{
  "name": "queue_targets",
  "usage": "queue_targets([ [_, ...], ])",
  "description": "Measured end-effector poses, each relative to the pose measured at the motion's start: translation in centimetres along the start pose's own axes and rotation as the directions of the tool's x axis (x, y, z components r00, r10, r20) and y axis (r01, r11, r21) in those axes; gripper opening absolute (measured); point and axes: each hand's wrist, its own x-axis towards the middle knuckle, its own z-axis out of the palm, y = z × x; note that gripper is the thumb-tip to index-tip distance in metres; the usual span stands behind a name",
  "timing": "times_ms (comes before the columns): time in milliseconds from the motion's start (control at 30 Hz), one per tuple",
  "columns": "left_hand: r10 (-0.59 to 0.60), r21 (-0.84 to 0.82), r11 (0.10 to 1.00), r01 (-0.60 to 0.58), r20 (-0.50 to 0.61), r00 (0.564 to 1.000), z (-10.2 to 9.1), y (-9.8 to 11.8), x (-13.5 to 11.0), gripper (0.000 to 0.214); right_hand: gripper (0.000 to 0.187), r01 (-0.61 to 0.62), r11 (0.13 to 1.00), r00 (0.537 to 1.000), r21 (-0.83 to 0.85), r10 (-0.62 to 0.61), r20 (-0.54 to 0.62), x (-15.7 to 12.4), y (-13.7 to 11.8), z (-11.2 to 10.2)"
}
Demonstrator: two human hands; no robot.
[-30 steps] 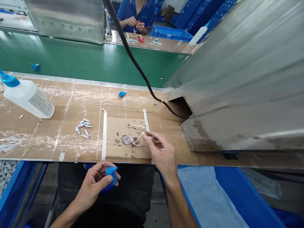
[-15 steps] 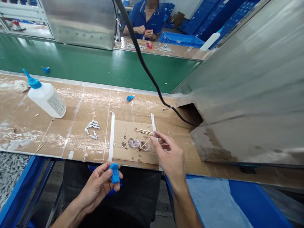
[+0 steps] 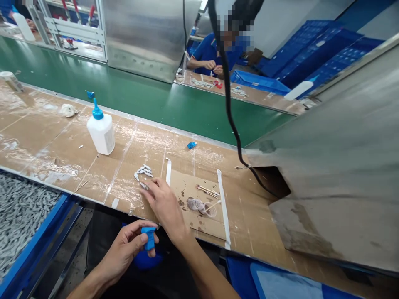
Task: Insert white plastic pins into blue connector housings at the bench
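My left hand (image 3: 129, 245) holds a small blue plastic part (image 3: 149, 238) between thumb and fingers, just off the workbench's front edge. Over the bench, my right hand (image 3: 165, 203) has its thumb and fingertips closed about a small grey plastic piece (image 3: 144, 186). That piece is beside a little pile of similar grey pieces (image 3: 146, 169). To the right, a cardboard sheet (image 3: 181, 180) bears a small clear cup (image 3: 210, 210) with a cotton swab (image 3: 214, 205) leaning in it. More cotton swabs (image 3: 208, 190) lie behind the cup.
A white bottle with a blue nozzle (image 3: 102, 133) stands behind the grey pile. Another blue part (image 3: 192, 145) lies farther back. A black cable (image 3: 232, 112) hangs down beside a metal housing (image 3: 327, 166). Front left, a blue bin (image 3: 34, 257) holds many grey pieces. A co-worker (image 3: 208, 56) sits beyond the green belt (image 3: 146, 104).
My right hand has left the cotton swab in the cup and moved left to the grey pieces, closing on one. My left hand still holds the blue part. The view has shifted left.
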Motion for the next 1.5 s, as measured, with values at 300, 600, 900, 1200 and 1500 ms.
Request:
queue_targets([
  [300, 0.071, 0.081, 0.994, -0.068, -0.039, 0.997, -2.1, 0.9, -0.9, 0.033, 0.025, 0.014, 1.000, 0.999, 0.019, -0.013, -0.029, -0.4, 0.7, 0.5],
  [600, -0.006, 0.112, 0.994, 0.000, 0.060, 0.998, -1.7, 0.2, -0.3, 0.042, 0.023, -0.036, 0.982, 0.974, 0.183, 0.076, -0.215, -4.5, 1.0, -2.8],
  [900, 0.014, -0.015, 1.000, -0.011, 0.175, 0.984, -0.5, -1.6, -0.1, 0.038, 0.015, -0.254, 0.746, 0.904, 0.615, 0.409, -0.122, -9.4, 1.3, -2.9],
  [1200, 0.095, 0.061, 0.993, -0.101, 0.082, 0.992, 0.6, -1.3, 0.2, 0.038, 0.015, -0.253, 0.631, 0.888, 0.733, 0.452, -0.083, -11.6, 0.3, -2.8],
  [1500, 0.124, 0.157, 0.981, -0.111, -0.072, 0.990, 0.2, -1.6, 0.8, 0.041, 0.011, -0.217, 0.693, 0.913, 0.687, 0.394, -0.108, -13.0, -0.1, -1.7],
])
